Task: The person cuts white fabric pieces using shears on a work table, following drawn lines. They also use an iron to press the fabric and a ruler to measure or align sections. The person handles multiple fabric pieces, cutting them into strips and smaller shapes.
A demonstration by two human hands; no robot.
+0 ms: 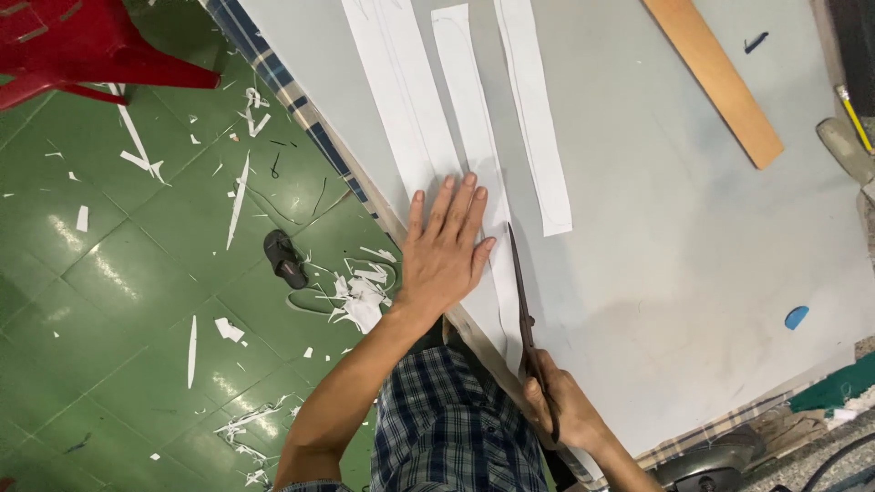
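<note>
right hand (pixel 558 401) grips scissors (pixel 523 301) cutting white strip (pixel 478 164); left hand (pixel 444 246) lies flat, fingers spread, pressing it.

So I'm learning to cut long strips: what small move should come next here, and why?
Probably close the scissors and slide them a little further up the white strip. The blades sit along its edge with most of its length uncut ahead, the right hand holds the handles, and the left hand presses the strip flat beside the blades.

A grey table (pixel 656 237) carries white strips (pixel 538 118), a wooden ruler (pixel 715 77) and blue chalk (pixel 796 317).
</note>
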